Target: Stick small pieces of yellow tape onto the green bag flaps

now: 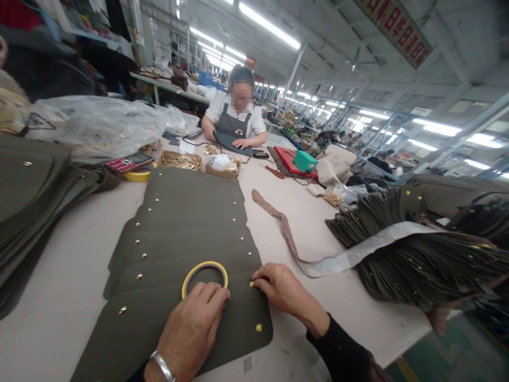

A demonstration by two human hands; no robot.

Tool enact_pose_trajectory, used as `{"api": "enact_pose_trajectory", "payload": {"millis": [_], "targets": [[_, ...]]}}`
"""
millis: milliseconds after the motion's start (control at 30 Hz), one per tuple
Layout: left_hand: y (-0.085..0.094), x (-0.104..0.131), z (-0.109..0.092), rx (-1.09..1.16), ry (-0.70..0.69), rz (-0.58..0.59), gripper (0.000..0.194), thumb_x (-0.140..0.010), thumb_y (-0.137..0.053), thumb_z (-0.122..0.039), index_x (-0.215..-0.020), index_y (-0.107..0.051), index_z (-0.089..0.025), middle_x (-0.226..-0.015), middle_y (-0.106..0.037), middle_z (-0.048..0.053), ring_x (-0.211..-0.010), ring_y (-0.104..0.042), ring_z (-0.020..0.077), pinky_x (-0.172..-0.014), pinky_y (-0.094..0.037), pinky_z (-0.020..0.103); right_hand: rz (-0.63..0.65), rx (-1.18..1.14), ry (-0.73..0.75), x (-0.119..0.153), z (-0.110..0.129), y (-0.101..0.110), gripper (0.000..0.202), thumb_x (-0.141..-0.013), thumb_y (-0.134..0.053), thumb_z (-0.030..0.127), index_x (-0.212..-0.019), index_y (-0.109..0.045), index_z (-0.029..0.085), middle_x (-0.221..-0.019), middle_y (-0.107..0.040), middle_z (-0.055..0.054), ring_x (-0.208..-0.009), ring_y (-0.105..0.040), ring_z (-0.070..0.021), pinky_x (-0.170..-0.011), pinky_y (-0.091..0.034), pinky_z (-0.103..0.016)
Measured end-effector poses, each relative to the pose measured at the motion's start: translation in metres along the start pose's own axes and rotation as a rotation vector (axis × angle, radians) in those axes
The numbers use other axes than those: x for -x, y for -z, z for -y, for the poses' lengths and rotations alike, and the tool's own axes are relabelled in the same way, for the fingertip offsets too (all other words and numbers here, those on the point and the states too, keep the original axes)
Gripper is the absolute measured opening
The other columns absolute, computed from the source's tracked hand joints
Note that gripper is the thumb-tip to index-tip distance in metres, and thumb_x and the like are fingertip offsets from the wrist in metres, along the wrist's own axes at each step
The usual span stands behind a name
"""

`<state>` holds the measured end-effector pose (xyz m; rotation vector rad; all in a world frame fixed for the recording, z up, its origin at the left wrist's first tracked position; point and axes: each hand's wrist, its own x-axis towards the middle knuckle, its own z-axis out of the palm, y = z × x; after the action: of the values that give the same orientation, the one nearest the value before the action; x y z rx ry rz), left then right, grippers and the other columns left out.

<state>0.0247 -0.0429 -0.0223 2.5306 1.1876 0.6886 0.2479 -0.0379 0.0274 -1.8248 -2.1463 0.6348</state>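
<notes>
Overlapping dark olive panels (pixel 194 217) lie in a stepped stack in front of me, with gold metal studs (pixel 139 276) along both sides. My left hand (pixel 189 326) is closed on the near edge of a roll of yellow tape (pixel 226 276), which rests on the nearest panels. At the right edge of the stack, my right hand (pixel 280 289) pinches a small piece of yellow tape (pixel 252 285) against the panel; its fingertips partly cover that spot. Another yellow tape piece (pixel 259 328) sticks near the front right corner of the closest panel.
Fanned olive panels (pixel 413 249) are heaped at right, beside a pale strip (pixel 342 260). More panels (pixel 35 196) are stacked at left. Boxes of gold hardware (pixel 181 161) stand beyond the stack. Across the table (pixel 278 175) a co-worker (pixel 234 119) handles a dark piece.
</notes>
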Motion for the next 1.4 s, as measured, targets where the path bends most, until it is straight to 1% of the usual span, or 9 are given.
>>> {"api": "enact_pose_trajectory", "payload": {"millis": [133,533,733,867,1067,1200,1300,1367,1400], "targets": [[0.001,-0.001,-0.001,0.008,-0.012,-0.006,0.021,-0.095,-0.038,-0.015,-0.094,-0.058,-0.022,-0.09,-0.061,0.002,-0.082,-0.053,0.0198,-0.073,-0.045,0.034,-0.108,-0.081,-0.044,0.005,0.005,-0.002,0.018,-0.084,-0.053,0.015,-0.093,-0.068,0.018,-0.078,-0.071,-0.002,-0.072,-0.065,-0.0141,-0.067,-0.044,-0.021],[0.006,-0.002,-0.001,0.005,-0.005,-0.011,0.021,-0.092,-0.042,-0.012,-0.094,-0.06,-0.022,-0.089,-0.064,0.002,-0.081,-0.057,0.0202,-0.072,-0.05,0.034,0.016,0.298,-0.14,-0.009,0.035,-0.015,0.027,-0.079,-0.048,0.009,-0.1,-0.064,0.016,-0.092,-0.071,-0.01,-0.085,-0.068,-0.0222,-0.073,-0.045,-0.028],[0.013,-0.001,0.001,0.182,-0.083,-0.192,0.023,-0.094,-0.038,-0.015,-0.101,-0.058,-0.023,-0.089,-0.069,-0.001,-0.078,-0.065,0.0152,-0.07,-0.054,0.027,0.106,0.129,-0.069,0.014,0.036,-0.012,0.023,-0.076,-0.053,0.01,-0.091,-0.066,0.02,-0.077,-0.072,-0.003,-0.072,-0.067,-0.0179,-0.065,-0.043,-0.024],[0.024,-0.003,-0.004,0.295,-0.106,-0.284,0.02,-0.096,-0.043,-0.02,-0.11,-0.057,-0.024,-0.086,-0.071,-0.004,-0.074,-0.068,0.0078,-0.068,-0.052,0.015,-0.103,-0.156,0.004,0.025,0.034,-0.016,0.015,-0.083,-0.054,0.013,-0.09,-0.066,0.019,-0.076,-0.068,-0.001,-0.068,-0.063,-0.0137,-0.065,-0.045,-0.022],[0.027,-0.002,-0.007,0.191,-0.174,-0.24,0.045,-0.097,-0.043,-0.025,-0.141,-0.036,-0.02,-0.119,-0.068,0.006,-0.091,-0.07,0.0104,-0.079,-0.054,0.016,-0.304,-0.362,0.331,0.024,0.045,-0.022,0.023,-0.086,-0.052,0.009,-0.103,-0.063,0.018,-0.09,-0.067,-0.005,-0.079,-0.061,-0.014,-0.074,-0.049,-0.025],[0.02,0.001,-0.006,0.14,-0.138,-0.254,0.047,-0.097,-0.04,-0.024,-0.143,-0.032,-0.019,-0.112,-0.071,0.006,-0.079,-0.071,0.0122,-0.071,-0.056,0.02,-0.332,-0.236,0.438,0.022,0.044,-0.031,0.019,-0.087,-0.05,0.008,-0.099,-0.062,0.017,-0.088,-0.067,-0.007,-0.083,-0.062,-0.0171,-0.076,-0.05,-0.028],[0.019,0.006,-0.007,0.141,-0.1,-0.193,0.044,-0.097,-0.039,-0.024,-0.141,-0.035,-0.023,-0.098,-0.073,0.005,-0.072,-0.07,0.0148,-0.065,-0.057,0.023,-0.355,-0.156,0.516,0.024,0.042,-0.038,0.019,-0.089,-0.047,0.01,-0.094,-0.062,0.021,-0.079,-0.068,-0.006,-0.074,-0.063,-0.0178,-0.067,-0.052,-0.028],[0.025,0.008,-0.006,0.226,-0.079,-0.069,0.036,-0.097,-0.039,-0.026,-0.131,-0.047,-0.032,-0.089,-0.073,0.004,-0.073,-0.069,0.0169,-0.062,-0.057,0.025,-0.366,-0.139,0.552,0.025,0.043,-0.043,0.025,-0.09,-0.045,0.012,-0.092,-0.065,0.027,-0.075,-0.069,-0.004,-0.066,-0.064,-0.0174,-0.06,-0.053,-0.028],[0.029,0.008,-0.005,0.28,-0.024,0.012,0.031,-0.096,-0.043,-0.028,-0.123,-0.054,-0.036,-0.093,-0.071,0.005,-0.08,-0.068,0.0188,-0.064,-0.057,0.027,-0.394,-0.165,0.434,0.025,0.044,-0.044,0.025,-0.091,-0.048,0.015,-0.088,-0.066,0.032,-0.072,-0.068,-0.003,-0.067,-0.065,-0.0183,-0.06,-0.055,-0.029]]}}
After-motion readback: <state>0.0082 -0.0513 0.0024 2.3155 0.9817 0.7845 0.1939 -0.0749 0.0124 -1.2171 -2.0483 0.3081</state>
